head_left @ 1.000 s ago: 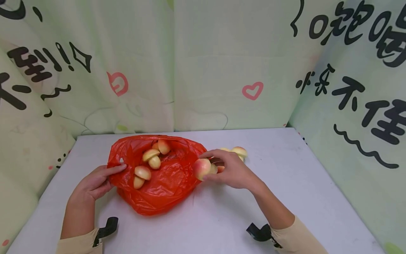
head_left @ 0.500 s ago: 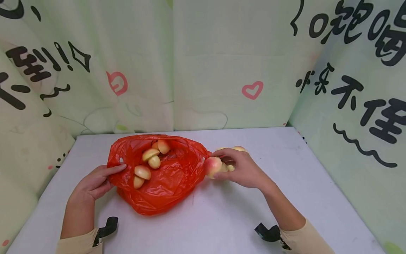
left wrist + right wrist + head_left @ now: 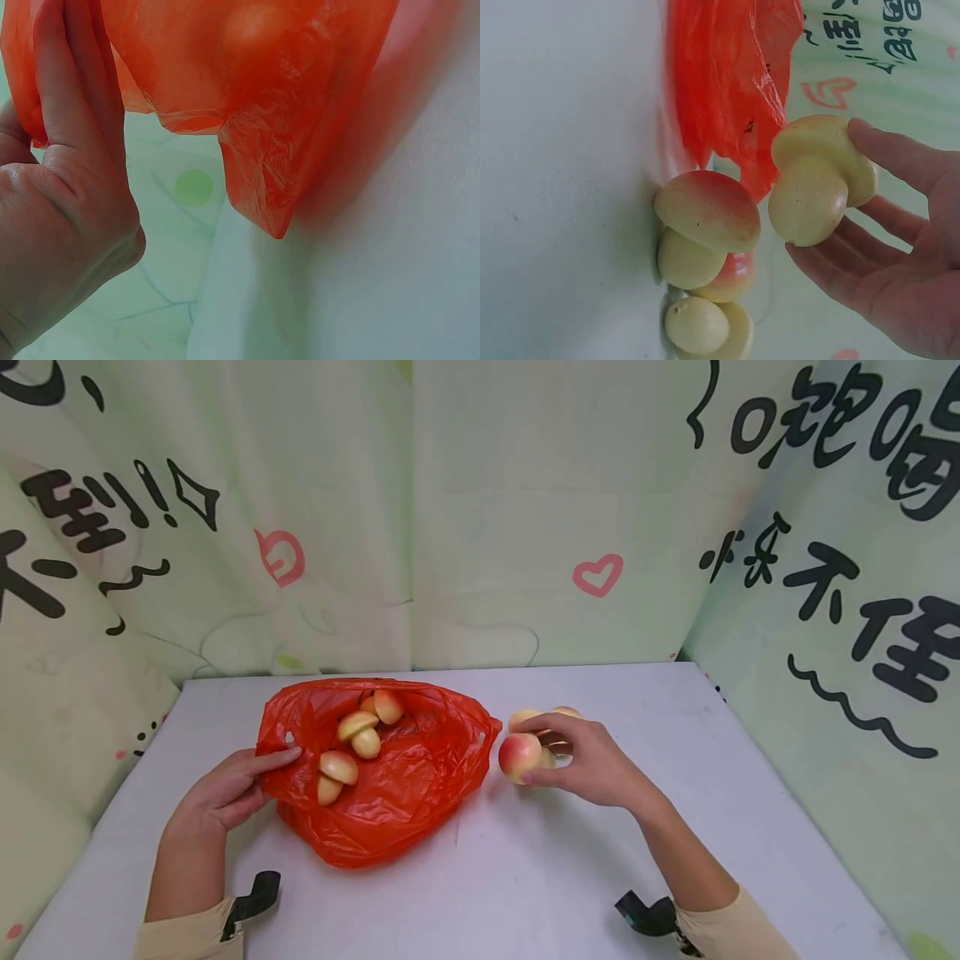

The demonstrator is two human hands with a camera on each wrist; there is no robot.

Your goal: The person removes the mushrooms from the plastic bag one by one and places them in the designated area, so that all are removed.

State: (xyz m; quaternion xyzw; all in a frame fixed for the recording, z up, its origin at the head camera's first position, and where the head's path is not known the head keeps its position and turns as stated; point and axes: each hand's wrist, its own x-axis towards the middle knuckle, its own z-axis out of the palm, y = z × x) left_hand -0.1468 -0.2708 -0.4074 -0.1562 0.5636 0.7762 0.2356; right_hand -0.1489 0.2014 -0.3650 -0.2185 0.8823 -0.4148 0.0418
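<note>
A red plastic bag [image 3: 420,802] lies with its mouth open on the table, several pale mushrooms [image 3: 338,767] inside it. At its left rim my left hand [image 3: 228,793] pinches the film, thumb inside; in the left wrist view the bag [image 3: 262,157] hangs beside that hand [image 3: 67,195]. To the right of the bag, my right hand [image 3: 600,764] holds a mushroom [image 3: 519,756] with a pinkish cap between thumb and fingers. The right wrist view shows this mushroom [image 3: 808,200] off the table, its paler side facing the camera, in the fingers of the hand [image 3: 907,247].
More mushrooms [image 3: 566,712] rest on the white table [image 3: 480,902] behind my right hand, partly hidden by it. In the right wrist view a red-capped mushroom [image 3: 709,210] sits in this group. A printed pale green curtain [image 3: 480,568] surrounds the table.
My right hand has moved right, away from the bag's right rim, carrying the mushroom with it. The left hand and the mushrooms in the bag look unchanged.
</note>
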